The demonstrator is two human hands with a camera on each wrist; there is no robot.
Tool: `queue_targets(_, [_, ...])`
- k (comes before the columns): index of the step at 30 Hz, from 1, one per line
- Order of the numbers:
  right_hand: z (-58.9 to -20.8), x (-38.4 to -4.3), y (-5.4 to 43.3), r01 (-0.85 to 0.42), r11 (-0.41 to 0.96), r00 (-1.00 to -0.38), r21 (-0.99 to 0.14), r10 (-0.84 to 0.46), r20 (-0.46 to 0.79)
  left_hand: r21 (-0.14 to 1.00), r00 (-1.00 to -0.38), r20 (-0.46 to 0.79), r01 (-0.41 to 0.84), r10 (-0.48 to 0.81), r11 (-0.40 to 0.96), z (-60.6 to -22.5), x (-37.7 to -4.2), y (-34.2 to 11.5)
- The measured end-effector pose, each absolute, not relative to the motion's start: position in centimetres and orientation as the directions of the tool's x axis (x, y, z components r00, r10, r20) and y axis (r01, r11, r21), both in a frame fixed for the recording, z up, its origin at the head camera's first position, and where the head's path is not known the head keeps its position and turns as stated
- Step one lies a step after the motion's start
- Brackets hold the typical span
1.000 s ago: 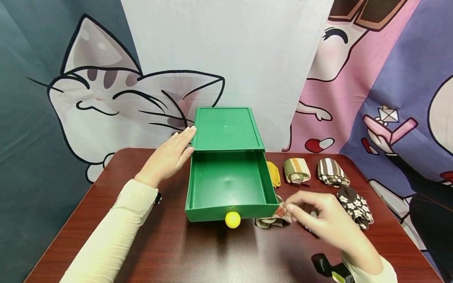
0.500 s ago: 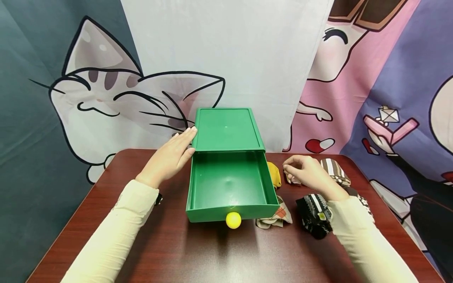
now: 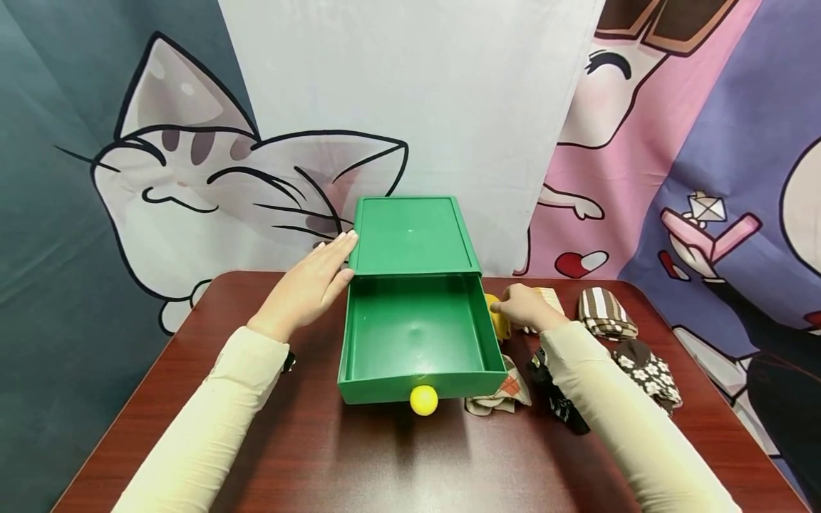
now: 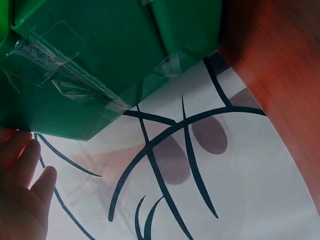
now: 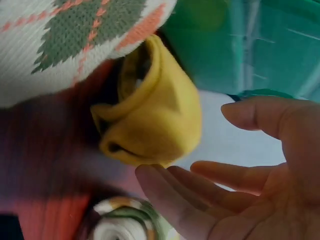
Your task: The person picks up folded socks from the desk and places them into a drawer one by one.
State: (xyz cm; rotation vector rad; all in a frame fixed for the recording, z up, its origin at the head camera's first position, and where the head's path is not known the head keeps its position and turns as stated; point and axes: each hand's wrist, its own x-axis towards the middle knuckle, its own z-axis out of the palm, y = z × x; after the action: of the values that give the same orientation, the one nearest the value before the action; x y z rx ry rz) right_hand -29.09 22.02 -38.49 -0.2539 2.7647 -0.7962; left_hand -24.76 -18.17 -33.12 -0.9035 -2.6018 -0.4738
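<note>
My left hand (image 3: 304, 288), its fingers straight, rests against the left side of a green box (image 3: 410, 235) whose drawer (image 3: 413, 342) is pulled out and holds nothing. A yellow ball knob (image 3: 424, 400) sits on the drawer front. Right of the box my right hand (image 3: 529, 308) reaches to a rolled yellow sock (image 5: 160, 110). In the right wrist view its thumb and fingers are spread apart. The fingertips are at the sock's edge; whether they touch it I cannot tell.
Beside the drawer lies an argyle sock (image 3: 494, 399). A green-orange striped sock (image 5: 122, 222), a brown-white striped sock (image 3: 603, 313), a flowered sock (image 3: 648, 374) and a black patterned sock (image 3: 561, 402) lie to the right on the table (image 3: 288, 442). A printed curtain (image 3: 481, 107) hangs behind.
My right hand has gone from beside the drawer's front corner, forward over the green-orange striped sock, then left to the yellow sock. The left hand and the drawer stay in place.
</note>
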Motion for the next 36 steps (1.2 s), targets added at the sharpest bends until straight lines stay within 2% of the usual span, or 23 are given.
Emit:
queue_targets(6, [-39.5,-29.7,21.3,-0.010,0.846,-0.955,-0.534,-0.166,-0.244,0.190,-0.738,0.422,0.640,0.527,0.744,-33.0,-24.9,-18.1])
queue_targets(13, [-41.0,-30.5,21.0,0.028,0.856,-0.968,-0.516,-0.106,-0.229,0.188,-0.740,0.421,0.638,0.525,0.747,-33.0,-24.9,-18.1])
queue_targets(20, [-41.7,-30.3,20.8,0.093,0.793,-0.980,-0.602,-0.033,-0.195,0.176,-0.732,0.435,0.641,0.525,0.747,-33.2,-24.9,-18.3])
queue_targets(30, [-42.5,-29.8,21.0,0.259,0.593,-0.952,-0.762,0.024,-0.305,0.178,-0.723,0.449,0.648,0.525,0.740,-33.3,-24.8,-18.2])
queue_targets(36, [-42.3,-29.3,21.0,0.269,0.520,-0.954,-0.810,0.028,-0.299,0.175,-0.721,0.449,0.651,0.528,0.739,-33.3,-24.8,-18.2])
